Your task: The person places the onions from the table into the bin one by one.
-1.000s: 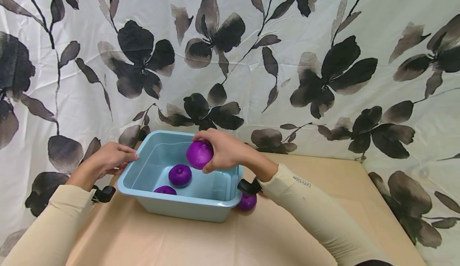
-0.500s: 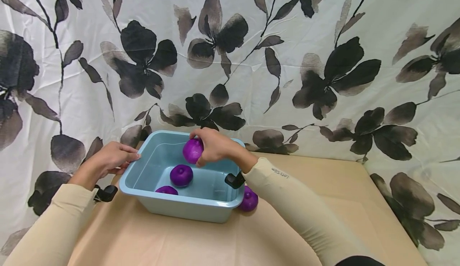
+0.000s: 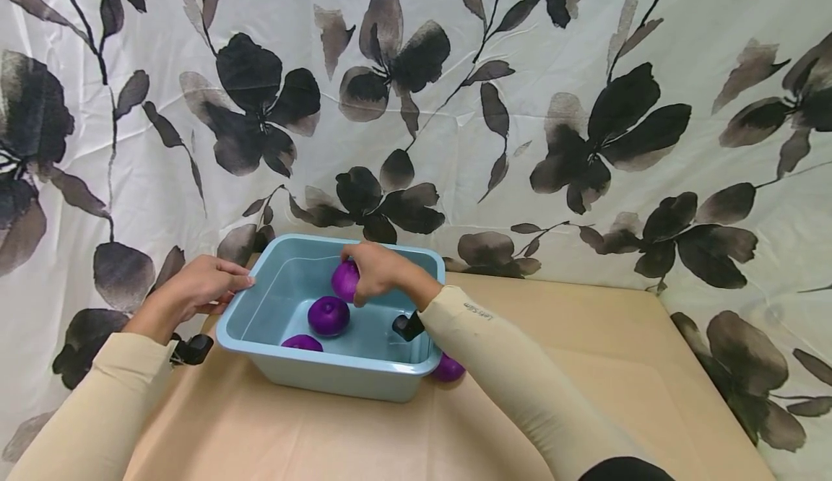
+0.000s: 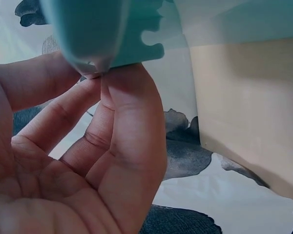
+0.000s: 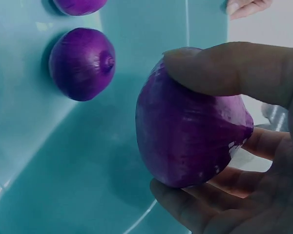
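Note:
A pale blue plastic basin (image 3: 338,380) stands on the table. My left hand (image 3: 204,286) pinches its left rim between thumb and fingers, seen close up in the left wrist view. Inside the basin, toward the back, my right hand (image 3: 382,271) grips a purple onion (image 5: 190,131), thumb on one side and fingers on the other. In the right wrist view this onion hangs over the basin wall and floor. Two more purple onions lie in the basin: one whole in sight near the middle (image 3: 328,315), the other (image 3: 302,342) partly hidden by the front rim.
Another purple onion (image 3: 448,369) sits on the table outside the basin's right end, partly covered by the right sleeve. The tan table (image 3: 585,336) reaches right and forward of the basin. A white curtain with dark flowers (image 3: 468,134) hangs directly behind it.
My right hand has carried its onion leftward and lower into the basin, the right forearm shifting left too. My left hand has kept its place on the rim.

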Demonstrator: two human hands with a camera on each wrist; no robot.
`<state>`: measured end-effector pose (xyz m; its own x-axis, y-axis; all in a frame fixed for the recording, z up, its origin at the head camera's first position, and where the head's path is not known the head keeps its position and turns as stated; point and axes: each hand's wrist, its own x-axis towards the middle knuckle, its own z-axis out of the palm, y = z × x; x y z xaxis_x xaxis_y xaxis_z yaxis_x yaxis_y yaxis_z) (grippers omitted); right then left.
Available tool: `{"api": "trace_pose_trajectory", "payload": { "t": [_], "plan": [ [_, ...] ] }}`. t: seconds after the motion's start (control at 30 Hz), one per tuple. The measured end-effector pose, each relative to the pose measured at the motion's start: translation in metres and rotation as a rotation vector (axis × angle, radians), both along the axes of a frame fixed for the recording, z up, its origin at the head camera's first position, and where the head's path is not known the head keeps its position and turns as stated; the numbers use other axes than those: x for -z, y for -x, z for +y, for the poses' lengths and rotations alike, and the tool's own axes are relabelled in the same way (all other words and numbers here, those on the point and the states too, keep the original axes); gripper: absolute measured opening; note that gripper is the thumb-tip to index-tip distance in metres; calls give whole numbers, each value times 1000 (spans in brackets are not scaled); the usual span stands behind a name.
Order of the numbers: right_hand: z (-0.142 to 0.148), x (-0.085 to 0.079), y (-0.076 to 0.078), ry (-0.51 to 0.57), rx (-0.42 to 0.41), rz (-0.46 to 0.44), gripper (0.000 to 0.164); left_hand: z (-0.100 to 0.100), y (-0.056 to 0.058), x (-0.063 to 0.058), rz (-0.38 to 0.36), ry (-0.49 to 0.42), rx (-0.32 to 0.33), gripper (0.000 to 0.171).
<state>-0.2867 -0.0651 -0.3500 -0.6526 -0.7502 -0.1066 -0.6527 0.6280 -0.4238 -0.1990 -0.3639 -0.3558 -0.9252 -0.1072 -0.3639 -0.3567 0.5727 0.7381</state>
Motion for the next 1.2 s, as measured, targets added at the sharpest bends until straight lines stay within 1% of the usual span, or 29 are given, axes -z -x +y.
{"api": "trace_pose_trajectory", "payload": {
  "t": [0.23, 0.4, 0.53, 0.7, 0.97, 1.2],
  "plan": [
    [-6, 8, 0, -95, 4, 41, 69, 0, -1, -2, -1, 4, 1, 51],
    [-8, 14, 1, -163, 26, 67, 69, 0, -1, -1, -1, -4, 9, 51],
    [-9, 18, 1, -200, 47, 69, 67, 0, -1, -1, 0, 1, 9, 51],
    [-10, 22, 1, -228, 73, 69, 65, 0, 0, 0, 1, 20, 0, 50],
    [-10, 27, -2, -256, 116, 55, 63, -1, 0, 0, -1, 15, -4, 50],
    [-10, 28, -3, -274, 126, 45, 61, -1, 0, 1, -5, 8, -14, 49]
  ]
}}
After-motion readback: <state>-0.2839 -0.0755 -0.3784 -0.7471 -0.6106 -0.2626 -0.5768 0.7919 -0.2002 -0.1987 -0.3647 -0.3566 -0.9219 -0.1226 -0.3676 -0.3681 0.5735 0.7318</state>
